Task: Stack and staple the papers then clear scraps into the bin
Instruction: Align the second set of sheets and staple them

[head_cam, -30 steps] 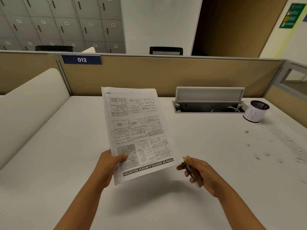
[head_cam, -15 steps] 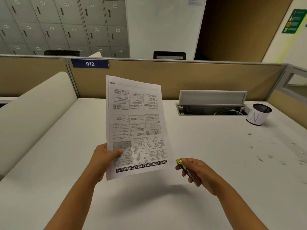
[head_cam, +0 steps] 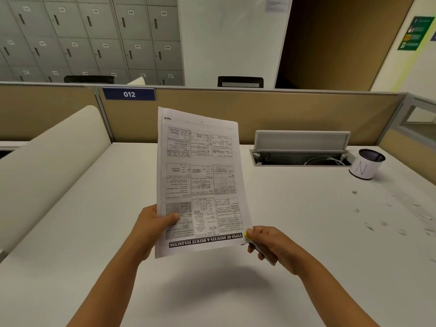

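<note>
My left hand (head_cam: 154,226) holds a stack of printed papers (head_cam: 200,175) upright above the white desk, thumb on the front near the lower left corner; the print is upside down. My right hand (head_cam: 273,244) grips a small stapler (head_cam: 262,252) with a yellow tip, and that tip touches the lower right corner of the papers. Small paper scraps (head_cam: 387,215) lie scattered on the desk at the right. A little round bin (head_cam: 366,165), white with an "N" drawn on it, stands at the back right.
An open cable tray (head_cam: 299,159) with its lid raised is set into the desk (head_cam: 94,232) behind the papers. A tan partition (head_cam: 283,114) closes the back and right. A cream curved panel (head_cam: 47,166) runs along the left.
The papers have risen and turned more upright. My right hand moved left, bringing the stapler tip from clear of the sheet up against its lower right corner.
</note>
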`<state>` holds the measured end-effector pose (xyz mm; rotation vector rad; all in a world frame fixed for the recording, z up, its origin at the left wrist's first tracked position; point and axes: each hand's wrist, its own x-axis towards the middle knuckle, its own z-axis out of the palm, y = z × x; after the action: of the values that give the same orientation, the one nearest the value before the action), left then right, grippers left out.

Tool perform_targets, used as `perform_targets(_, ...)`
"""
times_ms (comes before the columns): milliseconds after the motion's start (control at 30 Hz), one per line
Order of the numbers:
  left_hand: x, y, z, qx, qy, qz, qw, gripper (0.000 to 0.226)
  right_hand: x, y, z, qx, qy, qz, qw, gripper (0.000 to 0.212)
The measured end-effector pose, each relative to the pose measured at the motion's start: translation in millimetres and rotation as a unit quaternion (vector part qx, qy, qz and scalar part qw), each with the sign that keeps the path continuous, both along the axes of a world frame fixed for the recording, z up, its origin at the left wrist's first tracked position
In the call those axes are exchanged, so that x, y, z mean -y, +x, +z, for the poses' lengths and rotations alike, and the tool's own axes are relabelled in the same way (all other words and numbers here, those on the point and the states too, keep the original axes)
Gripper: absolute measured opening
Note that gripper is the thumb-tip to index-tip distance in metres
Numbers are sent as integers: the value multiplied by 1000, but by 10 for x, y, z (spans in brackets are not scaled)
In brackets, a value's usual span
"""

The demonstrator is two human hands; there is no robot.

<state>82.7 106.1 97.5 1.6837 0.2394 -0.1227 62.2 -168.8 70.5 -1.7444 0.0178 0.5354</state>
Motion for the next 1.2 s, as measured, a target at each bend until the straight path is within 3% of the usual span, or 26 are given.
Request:
perform_targets(133, 9, 14, 4, 1, -4, 4, 1000, 26, -27, 6, 1, -3, 18, -22, 1000, 32)
perform_targets(533, 42, 64, 6, 9, -4, 12, 1000, 31, -143, 22, 4, 18, 60, -127, 990, 19)
perform_targets(700, 79, 71, -1, 7, -4, 14, 1000, 30, -191, 12, -31, 30, 61, -181, 981, 19)
perform_targets(833, 82, 73, -7, 7, -1, 16, 1000, 31, -167, -7, -41, 10, 39, -142, 989, 24)
perform_targets(1033, 89, 92, -13, 5, -3, 30, 1000, 31, 13, -47, -169, 7, -22, -138, 990, 28)
perform_targets(1200, 80, 126, -17, 3, 1, 40, 999, 32, 207, -48, -469, 85, -256, -166, 948, 33)
